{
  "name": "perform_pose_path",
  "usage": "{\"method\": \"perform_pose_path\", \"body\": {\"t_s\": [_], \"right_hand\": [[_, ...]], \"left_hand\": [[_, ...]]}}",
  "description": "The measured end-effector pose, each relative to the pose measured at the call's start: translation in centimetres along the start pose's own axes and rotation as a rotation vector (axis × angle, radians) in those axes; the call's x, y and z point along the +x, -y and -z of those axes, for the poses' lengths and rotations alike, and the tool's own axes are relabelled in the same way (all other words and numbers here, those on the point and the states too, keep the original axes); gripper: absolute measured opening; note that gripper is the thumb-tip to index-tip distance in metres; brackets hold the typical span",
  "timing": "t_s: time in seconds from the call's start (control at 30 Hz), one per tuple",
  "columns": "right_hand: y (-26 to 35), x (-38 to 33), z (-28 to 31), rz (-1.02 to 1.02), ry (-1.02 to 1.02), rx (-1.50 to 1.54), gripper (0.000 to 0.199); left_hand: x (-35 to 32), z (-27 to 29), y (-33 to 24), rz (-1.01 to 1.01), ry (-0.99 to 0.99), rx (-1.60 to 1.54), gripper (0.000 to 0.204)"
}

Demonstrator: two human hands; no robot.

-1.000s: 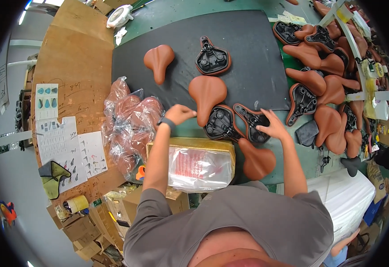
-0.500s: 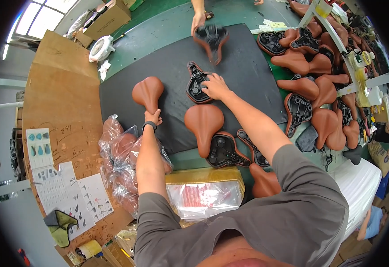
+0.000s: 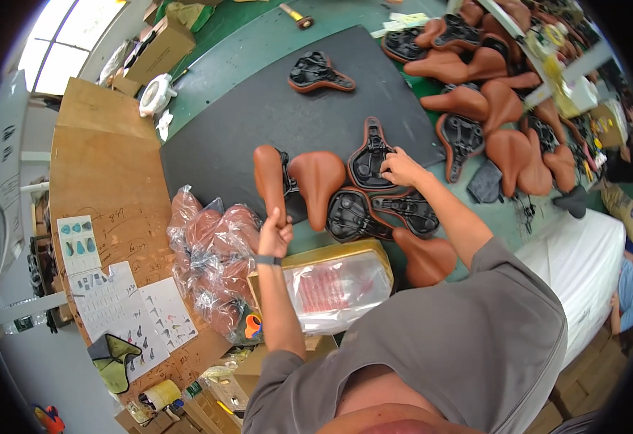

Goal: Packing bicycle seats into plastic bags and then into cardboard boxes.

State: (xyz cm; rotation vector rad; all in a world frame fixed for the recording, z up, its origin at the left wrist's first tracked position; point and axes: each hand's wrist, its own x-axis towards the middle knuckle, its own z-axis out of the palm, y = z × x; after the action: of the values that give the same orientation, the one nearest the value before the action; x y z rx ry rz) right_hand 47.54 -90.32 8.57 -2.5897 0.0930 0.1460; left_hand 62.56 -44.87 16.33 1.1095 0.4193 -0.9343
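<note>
My left hand (image 3: 276, 233) is closed round the nose of a brown bicycle saddle (image 3: 268, 177), which is tipped on its side so that part of its black underside shows. Bent fingers of my right hand (image 3: 403, 168) grip the black underside of an upside-down saddle (image 3: 369, 158). Between the two lies a brown saddle with its top up (image 3: 318, 181). Nearer to me are two upturned saddles, one broad (image 3: 352, 215) and one beside it (image 3: 414, 211), and another brown saddle (image 3: 423, 257). An upturned saddle (image 3: 320, 72) rests alone on the far part of the black mat (image 3: 222, 130).
Plastic-wrapped saddles (image 3: 211, 246) are heaped at the left, by a brown board (image 3: 106, 166) with paper sheets. A box with clear plastic wrap (image 3: 338, 286) stands close to my body. Many saddles (image 3: 508, 155) crowd the right side. A mallet (image 3: 298, 18) lies at the far edge.
The other person's hand is gone, and the saddle it held lies upturned on the mat. My left hand has brought its saddle rightward and nearer, turning it sideways. My right-hand saddle has moved right.
</note>
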Motion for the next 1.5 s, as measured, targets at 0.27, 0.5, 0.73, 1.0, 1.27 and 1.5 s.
{"method": "perform_pose_path", "body": {"t_s": [0.27, 0.5, 0.73, 1.0, 1.27, 1.5], "right_hand": [[16.2, -22.7, 2.9, -0.128, 0.184, 1.373, 0.12], [20.1, -39.2, 4.5, -0.459, 0.094, 1.731, 0.066], [18.3, -53.7, 2.9, -0.777, -0.128, 1.469, 0.054], [25.3, -57.6, -0.7, -0.846, -0.402, 1.493, 0.053], [30.6, -51.7, -7.3, -0.673, -0.282, 1.29, 0.06], [35.8, -38.4, -9.5, -0.409, 0.003, 1.697, 0.07]], "left_hand": [[-22.2, -15.0, 19.6, -0.296, 0.54, -0.085, 0.066], [-21.6, -8.8, 33.0, -0.27, 0.537, 0.856, 0.04], [-11.5, -3.4, 35.8, -0.545, -0.339, 1.362, 0.033], [-7.2, 4.1, 40.6, -0.444, -0.229, 1.319, 0.03], [-11.2, 6.5, 37.3, -0.555, -0.186, 1.077, 0.031], [-20.7, 6.4, 29.3, -0.73, 0.098, 1.014, 0.023]]}}
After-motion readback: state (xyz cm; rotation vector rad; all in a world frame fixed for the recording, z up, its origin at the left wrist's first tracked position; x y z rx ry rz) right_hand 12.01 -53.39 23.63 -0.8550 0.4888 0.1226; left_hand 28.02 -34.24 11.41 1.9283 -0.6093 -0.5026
